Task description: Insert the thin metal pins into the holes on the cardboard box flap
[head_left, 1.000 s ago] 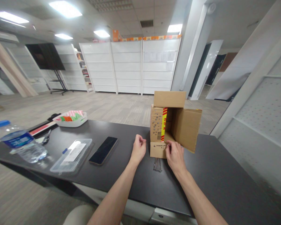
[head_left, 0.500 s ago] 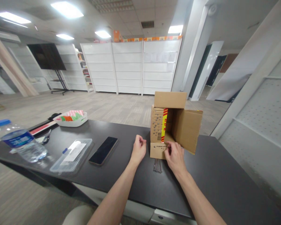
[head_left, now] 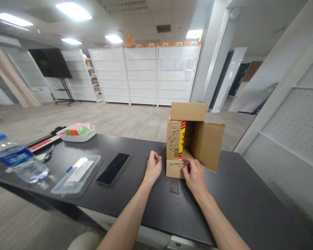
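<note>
An open cardboard box (head_left: 172, 146) stands on its side on the dark table, its opening facing me. Several holes dot its left side and run in a row across its lower front flap (head_left: 175, 171). My right hand (head_left: 194, 173) is at the flap's right end, thumb and fingertips pinched together. Whatever is between them is too small to make out. Just left of the box, my left hand (head_left: 153, 168) is closed, fingers curled in and their contents hidden. Several thin metal nails (head_left: 174, 186) lie side by side in front of the flap.
Left of my arms lie a black phone (head_left: 113, 169) and a clear plastic case (head_left: 77, 175). Farther left are a water bottle (head_left: 21, 161) and a white basket (head_left: 78, 138) with colourful packets. The box's right flap (head_left: 211, 146) sticks out sideways.
The whole view has shifted slightly, with the table items a little farther left. Both hands keep nearly the same pose and place beside the box.
</note>
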Demonstrator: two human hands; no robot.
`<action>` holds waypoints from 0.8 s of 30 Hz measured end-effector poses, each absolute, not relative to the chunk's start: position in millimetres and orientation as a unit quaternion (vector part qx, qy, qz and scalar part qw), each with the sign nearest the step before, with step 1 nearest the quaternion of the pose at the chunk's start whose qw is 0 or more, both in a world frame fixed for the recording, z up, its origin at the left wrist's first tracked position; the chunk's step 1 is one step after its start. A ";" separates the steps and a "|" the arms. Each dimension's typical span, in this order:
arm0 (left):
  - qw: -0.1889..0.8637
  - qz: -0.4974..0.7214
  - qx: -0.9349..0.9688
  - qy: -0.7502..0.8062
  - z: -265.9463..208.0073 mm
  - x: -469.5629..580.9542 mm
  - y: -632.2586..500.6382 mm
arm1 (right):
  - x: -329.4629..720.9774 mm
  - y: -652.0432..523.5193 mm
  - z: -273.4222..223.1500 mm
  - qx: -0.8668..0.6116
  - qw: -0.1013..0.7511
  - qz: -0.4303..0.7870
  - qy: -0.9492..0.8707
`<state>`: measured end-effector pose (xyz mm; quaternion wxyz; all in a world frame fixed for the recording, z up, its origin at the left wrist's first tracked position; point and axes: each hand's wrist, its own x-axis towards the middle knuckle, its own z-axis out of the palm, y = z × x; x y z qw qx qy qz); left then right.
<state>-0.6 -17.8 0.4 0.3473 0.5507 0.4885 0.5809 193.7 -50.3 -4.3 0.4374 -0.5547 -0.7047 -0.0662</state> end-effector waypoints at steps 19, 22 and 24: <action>0.342 0.586 0.550 0.487 -1.3 -0.8 -16.4 | 191.3 -54.3 0.8 -0.560 0.429 -0.038 -0.708; 0.343 0.590 0.550 0.483 -1.1 -0.9 -16.4 | 191.6 -54.6 0.6 -0.565 0.424 -0.029 -0.707; 0.342 0.591 0.551 0.481 -1.8 -1.0 -16.1 | 191.9 -54.8 0.4 -0.566 0.425 -0.027 -0.706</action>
